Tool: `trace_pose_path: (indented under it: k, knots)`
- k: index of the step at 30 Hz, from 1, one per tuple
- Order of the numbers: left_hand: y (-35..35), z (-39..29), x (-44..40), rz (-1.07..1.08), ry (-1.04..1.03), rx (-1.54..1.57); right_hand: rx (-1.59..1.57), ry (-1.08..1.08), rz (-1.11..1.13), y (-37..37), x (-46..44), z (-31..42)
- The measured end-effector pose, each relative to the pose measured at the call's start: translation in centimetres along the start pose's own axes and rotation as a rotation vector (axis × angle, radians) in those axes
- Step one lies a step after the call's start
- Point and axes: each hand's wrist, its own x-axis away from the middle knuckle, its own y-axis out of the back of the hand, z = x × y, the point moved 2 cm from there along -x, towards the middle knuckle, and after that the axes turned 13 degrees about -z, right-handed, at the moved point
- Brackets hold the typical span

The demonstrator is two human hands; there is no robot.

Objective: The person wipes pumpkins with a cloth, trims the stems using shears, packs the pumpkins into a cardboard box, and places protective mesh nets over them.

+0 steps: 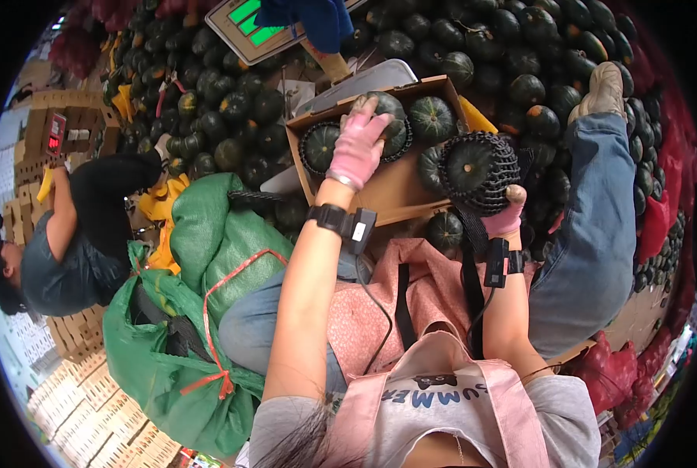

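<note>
My left hand [358, 144], in a pink glove with bare fingertips, grips a dark green squash [389, 108] over the open cardboard box [395, 193]. My right hand [507, 212], in a matching glove, holds a squash in a black foam net [471, 167] just outside the box's right side. Its thumb shows at the net's lower edge, while the other fingers are hidden. Inside the box lie a netted squash [320, 148] on the left and a squash without a visible net [432, 119] at the back right.
Piled squashes [473, 39] surround the box. A scale with a green display [247, 23] stands at the back. Green sacks [200, 312] lie on my left. Another person [72, 242] sits farther left near stacked cartons [68, 390]. Red net bags [610, 374] are on the right.
</note>
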Motion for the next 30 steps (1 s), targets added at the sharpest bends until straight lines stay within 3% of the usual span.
trace_pose_path:
  k: [2,3,4,8,10,16,18,23,26,30]
  knots:
    - [0.6,1.3,0.8,-0.083,0.129,0.226,-0.105,-0.063,-0.044,0.0,0.0,-1.3]
    - [0.6,2.7,1.6,-0.172,0.191,0.056,-0.127,-0.146,-0.111,1.1,-0.1,-2.0]
    - [1.5,3.1,2.1,-0.125,0.343,-0.113,-0.103,-0.167,-0.095,0.5,0.0,-2.6]
    - [0.5,7.3,4.0,0.057,0.153,-0.312,-0.089,-0.276,-0.174,5.7,-1.1,-8.3]
    - [0.7,7.0,3.5,0.140,0.100,-0.374,-0.094,-0.356,-0.043,-2.4,-1.1,-8.1]
    - [0.6,5.3,0.7,0.352,0.209,-0.633,0.171,-0.355,0.149,-6.2,-2.9,-7.6]
    - [0.3,4.5,-0.2,0.453,0.267,-0.645,0.232,-0.367,0.098,-6.1,-3.1,-7.9]
    - [-1.2,4.8,1.8,0.185,0.132,-0.669,0.138,-0.305,-0.002,-4.0,-4.1,-10.3]
    - [-0.9,3.8,1.9,0.306,0.277,-0.605,0.047,-0.273,-0.058,-2.9,-3.6,-10.7]
    - [-0.1,5.3,4.0,0.192,0.152,-0.338,-0.116,-0.352,-0.159,0.2,-3.2,-11.3]
